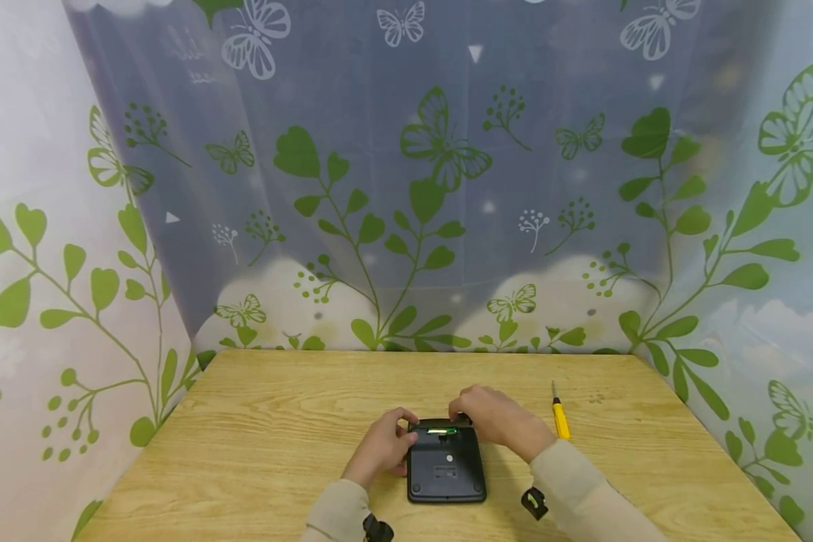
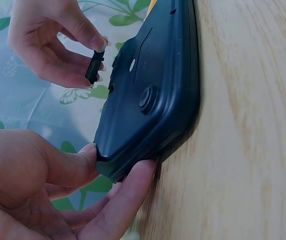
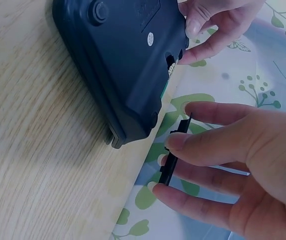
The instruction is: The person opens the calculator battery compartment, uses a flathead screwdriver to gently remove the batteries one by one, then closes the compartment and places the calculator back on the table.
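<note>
A black calculator (image 1: pixel 430 482) lies face down on the table, its back with round feet and a small white sticker turned up. In its open battery slot at the far end sits a green battery (image 1: pixel 442 431). My left hand (image 1: pixel 382 444) grips the calculator's far left corner, thumb on top and a finger against the side, as the left wrist view shows. Just off the far right corner, my right hand (image 1: pixel 497 418) pinches a narrow black battery cover (image 3: pixel 170 162) between thumb and fingers. That cover is apart from the calculator in both wrist views.
A yellow-handled screwdriver (image 1: pixel 560 418) lies to the right of my right hand, its tip pointing away. Beneath everything is a wood-grain table (image 1: pixel 264 421). A curtain (image 1: pixel 379 150) printed with leaves and butterflies hangs behind the table's far edge.
</note>
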`<state>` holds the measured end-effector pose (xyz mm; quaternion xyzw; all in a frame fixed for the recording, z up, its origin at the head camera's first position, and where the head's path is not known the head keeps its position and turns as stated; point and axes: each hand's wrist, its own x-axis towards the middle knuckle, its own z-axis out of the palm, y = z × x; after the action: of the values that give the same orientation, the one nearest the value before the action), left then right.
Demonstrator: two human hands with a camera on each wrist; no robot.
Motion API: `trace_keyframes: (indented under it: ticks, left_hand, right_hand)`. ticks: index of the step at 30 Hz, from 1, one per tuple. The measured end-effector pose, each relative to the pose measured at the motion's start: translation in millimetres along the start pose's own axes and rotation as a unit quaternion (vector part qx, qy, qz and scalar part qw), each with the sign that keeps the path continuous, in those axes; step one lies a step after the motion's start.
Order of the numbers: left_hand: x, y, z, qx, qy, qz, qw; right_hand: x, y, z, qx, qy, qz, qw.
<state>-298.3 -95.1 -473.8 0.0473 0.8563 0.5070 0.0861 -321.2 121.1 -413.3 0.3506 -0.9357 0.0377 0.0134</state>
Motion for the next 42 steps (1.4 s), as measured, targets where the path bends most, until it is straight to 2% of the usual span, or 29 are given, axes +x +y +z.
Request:
trace_keyframes:
  ticks: [18, 31, 42]
  left_hand:
    - [-1.0, 2.4, -1.0, -0.001, 0.001, 0.005, 1.0000]
    - [0.5, -1.2, 1.4, -0.004, 0.001, 0.002, 1.0000]
    - [0.4, -1.2, 1.7, -0.001, 0.000, 0.000, 1.0000]
  right_hand:
    - [-1, 9, 2, -0.006, 0.011, -0.002, 1.000]
    - [-4, 12, 3, 0.005, 0.002, 0.002, 1.000]
    - [-4, 14, 5, 0.002, 0.019, -0.008, 1.000]
